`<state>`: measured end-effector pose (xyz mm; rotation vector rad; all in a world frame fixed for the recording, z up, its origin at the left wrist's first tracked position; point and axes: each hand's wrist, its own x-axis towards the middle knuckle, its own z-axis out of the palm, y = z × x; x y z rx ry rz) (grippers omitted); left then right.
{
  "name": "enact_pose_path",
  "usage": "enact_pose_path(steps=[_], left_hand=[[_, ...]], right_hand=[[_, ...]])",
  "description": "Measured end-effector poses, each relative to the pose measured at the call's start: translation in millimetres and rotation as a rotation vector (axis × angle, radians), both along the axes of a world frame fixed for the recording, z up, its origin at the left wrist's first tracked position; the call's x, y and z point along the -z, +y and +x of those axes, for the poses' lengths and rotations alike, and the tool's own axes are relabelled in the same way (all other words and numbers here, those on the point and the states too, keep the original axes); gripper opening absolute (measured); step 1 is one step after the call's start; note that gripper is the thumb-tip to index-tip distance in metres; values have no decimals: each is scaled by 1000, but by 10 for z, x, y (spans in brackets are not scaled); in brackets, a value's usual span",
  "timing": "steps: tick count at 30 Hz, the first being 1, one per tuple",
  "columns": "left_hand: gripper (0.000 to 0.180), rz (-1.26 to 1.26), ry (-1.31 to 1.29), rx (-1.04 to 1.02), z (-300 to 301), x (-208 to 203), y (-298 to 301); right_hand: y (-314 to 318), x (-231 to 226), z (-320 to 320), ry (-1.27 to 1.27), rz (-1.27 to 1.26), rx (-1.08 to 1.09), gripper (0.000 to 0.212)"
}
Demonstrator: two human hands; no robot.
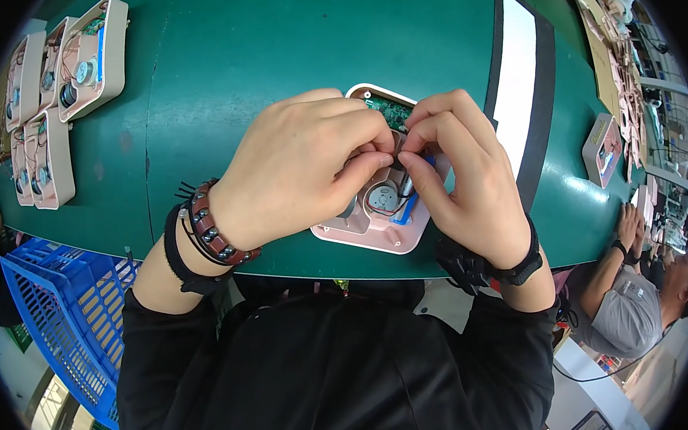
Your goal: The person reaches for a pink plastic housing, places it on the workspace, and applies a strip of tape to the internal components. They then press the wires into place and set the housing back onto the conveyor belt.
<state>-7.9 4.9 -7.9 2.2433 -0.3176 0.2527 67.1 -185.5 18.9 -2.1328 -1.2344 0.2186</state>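
A pale pink plastic housing (pixel 345 237) lies open side up on the green table in front of me. Inside it are a green circuit board (pixel 387 111), a round silver motor (pixel 383 197) with thin wires, and a blue strip (pixel 409 209). My left hand (pixel 309 158) comes over the housing from the left, its thumb and forefinger pinched. My right hand (pixel 463 172) is pinched too, its fingertips almost touching the left ones. Between them shows a bit of dark wire (pixel 397 161); my fingers mostly hide it.
Several similar housings with parts inside (pixel 94 61) stand at the far left. A black-edged white strip (pixel 518 70) lies to the right, with another pink unit (pixel 602 150) beyond. A blue crate (pixel 66 311) stands below the table's left edge. A co-worker (pixel 629 300) sits at the right.
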Motion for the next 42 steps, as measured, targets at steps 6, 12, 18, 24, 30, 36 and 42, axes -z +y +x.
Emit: enact_pose_path(steps=[6, 12, 18, 24, 30, 36, 42], left_hand=[[9, -30, 19, 24, 1, -3, 16], [8, -114, 112, 18, 11, -14, 51], [7, -69, 189, -8, -18, -70, 38], [5, 111, 97, -58, -51, -99, -15], [7, 8, 159, -72, -42, -29, -18], [5, -18, 148, -48, -23, -30, -3], [6, -30, 90, -40, -16, -24, -3]], right_hand=[[18, -14, -48, -138, -25, 12, 24], [1, 54, -66, -503, -70, 136, 24], [-77, 96, -102, -509, -49, 34, 20], [-89, 322, -115, -967, 118, -22, 16], [-88, 319, -77, -862, 214, -13, 14], [-120, 352, -50, -508, 301, -83, 26], [-131, 350, -55, -418, 325, -30, 33]])
